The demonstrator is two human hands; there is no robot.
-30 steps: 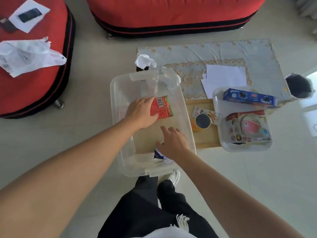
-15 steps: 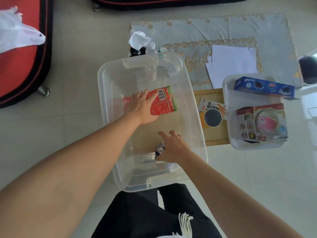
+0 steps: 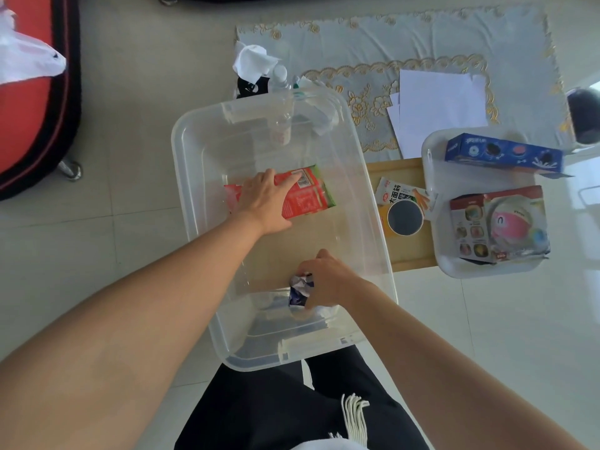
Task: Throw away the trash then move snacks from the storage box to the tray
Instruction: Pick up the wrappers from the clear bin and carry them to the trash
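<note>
A clear plastic storage box (image 3: 194, 203) sits on the floor in front of me. My left hand (image 3: 263, 203) lies flat on a red snack packet (image 3: 308, 196) in the box's middle, fingers spread over it. Near the box's front wall my right hand (image 3: 328, 280) is closed around a crumpled blue-and-white wrapper (image 3: 300, 289). To the right stands a white tray (image 3: 431, 164) with a blue biscuit box (image 3: 503, 155) and a pink-pictured snack box (image 3: 500, 222) in it.
A wooden board (image 3: 409, 254) between box and tray carries a noodle-snack packet (image 3: 399, 194) and a round dark-lidded cup (image 3: 406, 219). White papers (image 3: 438, 105) lie on a lace cloth. A bottle and tissue (image 3: 256, 63) stand behind the box. A red sofa (image 3: 29, 102) is at left.
My right hand has closed its fingers around the crumpled wrapper at the box's near end. My left hand stays on the red packet. The view has tilted further down.
</note>
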